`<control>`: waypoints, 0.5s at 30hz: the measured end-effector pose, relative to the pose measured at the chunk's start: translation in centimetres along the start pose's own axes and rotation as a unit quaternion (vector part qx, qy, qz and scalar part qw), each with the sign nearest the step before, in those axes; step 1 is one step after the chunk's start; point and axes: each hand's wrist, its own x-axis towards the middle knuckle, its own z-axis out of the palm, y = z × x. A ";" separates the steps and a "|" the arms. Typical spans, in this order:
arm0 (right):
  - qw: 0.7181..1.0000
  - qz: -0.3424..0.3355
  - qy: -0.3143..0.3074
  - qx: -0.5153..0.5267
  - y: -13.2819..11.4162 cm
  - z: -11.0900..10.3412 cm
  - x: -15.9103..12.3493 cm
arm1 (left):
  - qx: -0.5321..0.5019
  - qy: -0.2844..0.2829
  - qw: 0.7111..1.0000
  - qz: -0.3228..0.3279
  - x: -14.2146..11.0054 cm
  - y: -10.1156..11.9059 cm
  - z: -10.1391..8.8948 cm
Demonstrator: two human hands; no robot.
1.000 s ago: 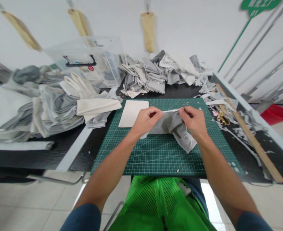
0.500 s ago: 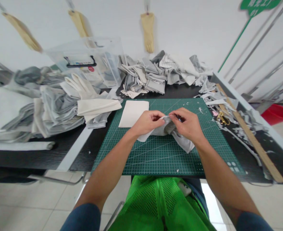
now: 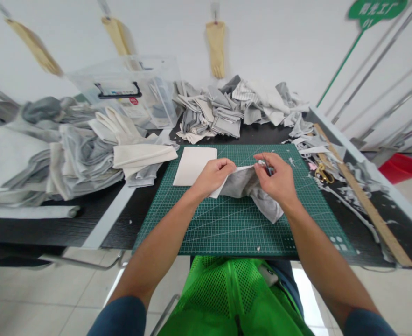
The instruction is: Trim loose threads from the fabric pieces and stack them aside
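Observation:
A piece of grey cloth [image 3: 242, 184] with a pale edge is stretched between my hands above the green cutting mat [image 3: 223, 233]. My left hand [image 3: 215, 175] pinches its upper left edge between thumb and forefinger. My right hand [image 3: 275, 176] is closed around a small dark metal tool [image 3: 268, 169], mostly hidden by the fingers; its kind I cannot make out. The right thumb is at the cloth's upper right edge, with a bit of white at the fingertips. The cloth's lower right corner hangs down to the mat. Left of it lies a folded cream cloth [image 3: 194, 163].
Piles of grey and cream cloth [image 3: 83, 154] cover the left side. Behind the mat are a cloth heap [image 3: 223, 112] and a clear plastic box [image 3: 122, 88]. To the right lie gold-handled scissors [image 3: 324, 173], a wooden ruler [image 3: 370, 205] and scraps [image 3: 359, 182].
My hands have moved apart, the right one slightly to the right, and the cloth's top edge is drawn straighter. The white edge under my left hand has lifted a little.

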 end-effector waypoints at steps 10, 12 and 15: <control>0.995 0.029 -0.082 0.044 -1.2 0.8 -0.7 | -0.088 -0.062 0.994 -0.027 -0.5 0.0 0.1; 0.994 0.055 -0.077 0.053 -1.1 0.5 -0.5 | -0.094 -0.080 0.992 -0.005 -0.6 0.2 0.0; 0.992 0.082 -0.073 0.054 -1.0 0.3 -0.2 | -0.056 -0.095 0.994 0.023 -0.8 0.4 0.2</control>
